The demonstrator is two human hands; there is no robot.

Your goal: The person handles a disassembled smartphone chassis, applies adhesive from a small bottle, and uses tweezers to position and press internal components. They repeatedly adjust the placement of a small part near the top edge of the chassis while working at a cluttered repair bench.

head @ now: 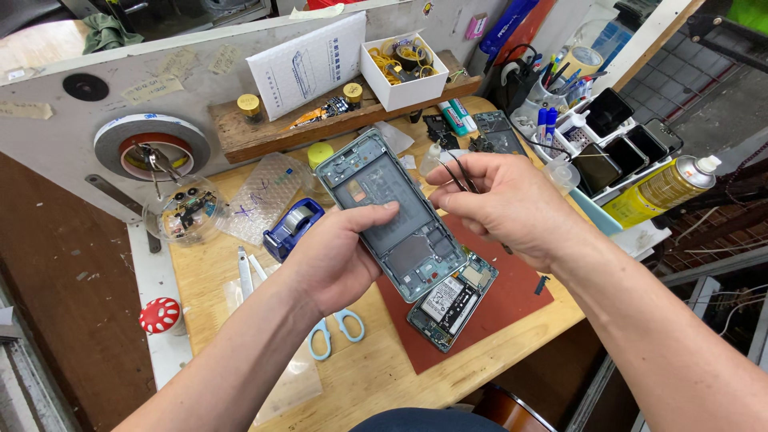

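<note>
The left hand (pixel 336 256) grips a pale green phone frame (pixel 392 212) from its left edge, thumb pressed flat across the inner face, holding it tilted above the bench. The right hand (pixel 512 204) is closed around a pair of dark tweezers (pixel 460 174), pinched between thumb and fingers, with the tips pointing toward the frame's upper right edge; whether they touch it cannot be told. Just under the frame, on a red-brown work mat (pixel 512 304), lies an opened phone body (pixel 454 300) with its battery and boards showing, partly covered by the held frame. Left of the left hand sit a blue tape dispenser (pixel 292 228) and, nearer the bench edge, light blue scissors (pixel 336 328) lying half under the wrist. Further left a clear round dish (pixel 186 210) holds small dark parts, and a red-and-white mushroom-shaped object (pixel 160 314) rests on the white strip by the bench. At the back, a white open box (pixel 404 68) on a wooden shelf (pixel 264 132) is filled with yellow coiled wires. To the right, a white rack (pixel 616 148) holds several dark phones standing side by side, a cup (pixel 552 92) behind it is crowded with pens and tools, and a yellow spray can (pixel 664 188) lies beside the rack.
</note>
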